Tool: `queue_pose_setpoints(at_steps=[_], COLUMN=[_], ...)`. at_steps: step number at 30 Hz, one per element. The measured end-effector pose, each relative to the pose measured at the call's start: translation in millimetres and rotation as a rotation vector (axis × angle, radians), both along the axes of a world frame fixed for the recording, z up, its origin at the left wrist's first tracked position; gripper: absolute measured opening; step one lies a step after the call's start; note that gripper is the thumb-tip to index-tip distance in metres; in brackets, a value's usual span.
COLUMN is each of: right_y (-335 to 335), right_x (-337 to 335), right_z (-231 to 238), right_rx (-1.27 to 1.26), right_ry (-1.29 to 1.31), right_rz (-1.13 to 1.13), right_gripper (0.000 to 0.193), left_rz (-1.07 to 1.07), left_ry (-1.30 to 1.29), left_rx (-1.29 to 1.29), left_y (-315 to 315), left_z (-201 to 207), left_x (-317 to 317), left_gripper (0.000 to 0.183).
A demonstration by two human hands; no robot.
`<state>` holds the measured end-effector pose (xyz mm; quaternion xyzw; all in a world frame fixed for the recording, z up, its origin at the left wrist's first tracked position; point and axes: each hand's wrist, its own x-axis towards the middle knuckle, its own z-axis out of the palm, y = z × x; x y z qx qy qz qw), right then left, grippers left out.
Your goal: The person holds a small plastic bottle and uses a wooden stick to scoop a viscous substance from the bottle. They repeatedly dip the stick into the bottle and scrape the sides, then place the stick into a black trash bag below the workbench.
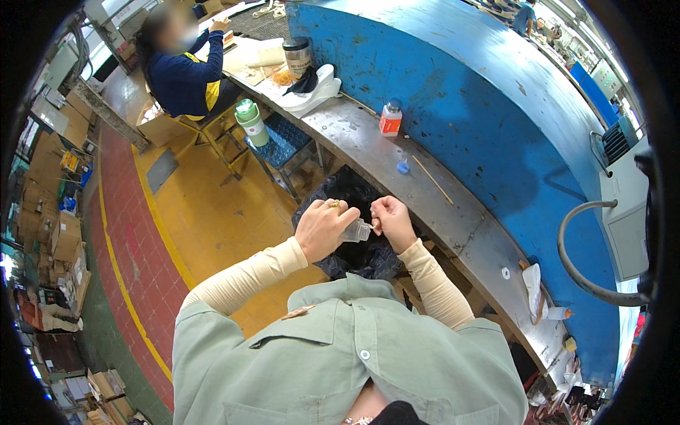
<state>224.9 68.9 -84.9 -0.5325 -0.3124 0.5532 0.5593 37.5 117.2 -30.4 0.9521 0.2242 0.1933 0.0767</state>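
The left hand (324,225) gripped the clear bottle (355,231), the right hand (392,221) pinched closed just beside it (on what, unclear), so steadiness above the black bag (343,185) probably mattered.

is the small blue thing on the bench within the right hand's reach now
Likely yes: nothing visible blocks the way from the right hand to the blue thing, though that hand is pinched beside the clear bottle.

Bright, fairly even light; ceiling lights (601,46) glare. Beyond the far edge of the metal workbench (471,230), soft shadow dims the blue partition (453,92); fisheye distortion bends its lines.
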Motion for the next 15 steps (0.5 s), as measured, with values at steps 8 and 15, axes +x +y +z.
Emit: queue_pose_setpoints(at_steps=[8, 15], right_y=[-8, 0], right_x=[10, 3], right_z=[43, 51], right_rx=[0.251, 0.336], right_ry=[-0.045, -0.128], right_rz=[0.124, 0.351], right_gripper=[0.02, 0.018], left_rz=[0.075, 0.007], left_ry=[-0.291, -0.293], left_rx=[-0.691, -0.813], left_y=[4, 4], left_z=[-11, -4], left_x=[-7, -8], left_gripper=[0.053, 0.05])
